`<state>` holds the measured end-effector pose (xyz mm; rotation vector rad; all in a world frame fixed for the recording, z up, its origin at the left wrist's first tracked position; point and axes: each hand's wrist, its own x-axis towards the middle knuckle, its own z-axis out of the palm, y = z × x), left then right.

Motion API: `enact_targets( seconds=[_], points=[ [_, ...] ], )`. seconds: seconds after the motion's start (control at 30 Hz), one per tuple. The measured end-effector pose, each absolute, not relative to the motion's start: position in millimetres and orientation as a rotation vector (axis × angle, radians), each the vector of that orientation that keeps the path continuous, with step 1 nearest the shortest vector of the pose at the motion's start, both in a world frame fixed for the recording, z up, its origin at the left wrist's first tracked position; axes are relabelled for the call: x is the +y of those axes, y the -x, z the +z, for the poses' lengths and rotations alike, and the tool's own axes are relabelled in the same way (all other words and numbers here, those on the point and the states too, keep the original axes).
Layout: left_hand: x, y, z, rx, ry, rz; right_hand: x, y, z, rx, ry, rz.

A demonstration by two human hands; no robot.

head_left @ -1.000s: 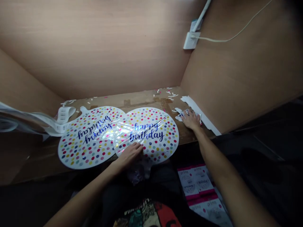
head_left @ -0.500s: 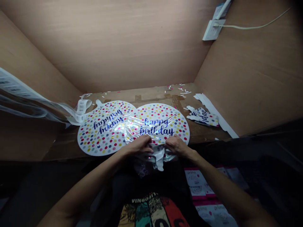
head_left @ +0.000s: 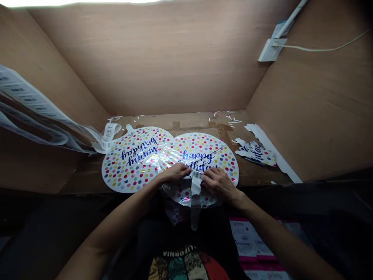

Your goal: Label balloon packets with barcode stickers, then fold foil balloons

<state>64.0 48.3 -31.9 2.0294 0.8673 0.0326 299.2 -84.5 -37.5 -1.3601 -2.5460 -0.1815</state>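
Tan wood-grain boards (head_left: 160, 58) rise behind and beside the tabletop (head_left: 192, 120), and a white wall socket (head_left: 269, 50) with a pale cord sits high above its far right corner. Off the tabletop's left end, a long glossy strip of barcode labels (head_left: 29, 101) curls toward a smaller label loop (head_left: 109, 132). Two round foil balloons fill its middle, white and glossy, dotted in many colours and lettered in blue. The left balloon (head_left: 131, 163) lies flat and looks done to us. The right balloon (head_left: 204, 146) looks unfinished, with crinkled clear film (head_left: 171, 155) bunched across its lower left. At the tabletop's near edge, our left hand (head_left: 175, 173) and right hand (head_left: 217, 184) sit just apart on that film, a narrow foil tail (head_left: 196, 216) hanging between them over the edge; we cannot tell whether they grip or only press. Near the right end, a trimmed foil offcut (head_left: 256, 153) rests beside a white backing strip (head_left: 271, 149), and small paper scraps (head_left: 230, 118) dot the far edge.
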Motion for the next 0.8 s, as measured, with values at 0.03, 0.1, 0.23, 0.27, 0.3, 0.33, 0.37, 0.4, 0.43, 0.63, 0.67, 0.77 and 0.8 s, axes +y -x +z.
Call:
enact_targets(
  seconds=[0.03, 0.1, 0.23, 0.27, 0.3, 0.33, 0.37, 0.4, 0.43, 0.63, 0.67, 0.77, 0.8],
  points=[
    [48.6, -62.8, -29.9, 0.868, -2.031, 0.030, -84.2, -299.8, -37.6, -2.552, 1.351, -0.192],
    [46.8, -59.4, -24.8, 0.869, -2.029, 0.018, -83.4, -302.7, -39.5, -2.551, 1.321, -0.192],
    [33.6, -50.8, -11.2, 0.728, -2.186, 0.110, -78.3, -311.7, -45.7, -2.335, 1.342, 0.022],
    [29.0, -48.9, -8.2, 0.681, -2.296, 0.154, -75.8, -314.1, -46.2, -2.249, 1.366, 0.099],
    [24.5, -47.2, -5.9, 0.658, -2.415, 0.194, -73.1, -316.5, -45.7, -2.178, 1.381, 0.167],
    [20.5, -45.8, -4.3, 0.669, -2.525, 0.223, -70.2, -318.7, -44.2, -2.129, 1.387, 0.222],
    [17.2, -44.6, -3.4, 0.714, -2.605, 0.241, -67.6, -320.5, -41.6, -2.102, 1.384, 0.271],
    [14.8, -43.6, -3.1, 0.772, -2.653, 0.257, -65.4, -322.0, -38.0, -2.101, 1.370, 0.324],
    [13.4, -42.4, -3.3, 0.823, -2.675, 0.275, -63.7, -322.9, -33.8, -2.118, 1.346, 0.393],
    [11.0, -32.6, -14.0, 0.794, -2.673, 0.264, -62.9, -315.8, -24.5, -2.125, 1.254, 0.768],
    [9.3, -30.4, -17.9, 0.781, -2.672, 0.281, -61.1, -315.4, -27.8, -2.080, 1.273, 0.837],
    [-1.0, -21.9, -30.8, 0.756, -2.709, 0.455, -43.6, -327.3, -38.1, -1.841, 1.362, 1.109],
    [-6.4, -18.3, -34.2, 0.750, -2.726, 0.514, -33.3, -336.4, -39.4, -1.753, 1.398, 1.151]
  ],
)
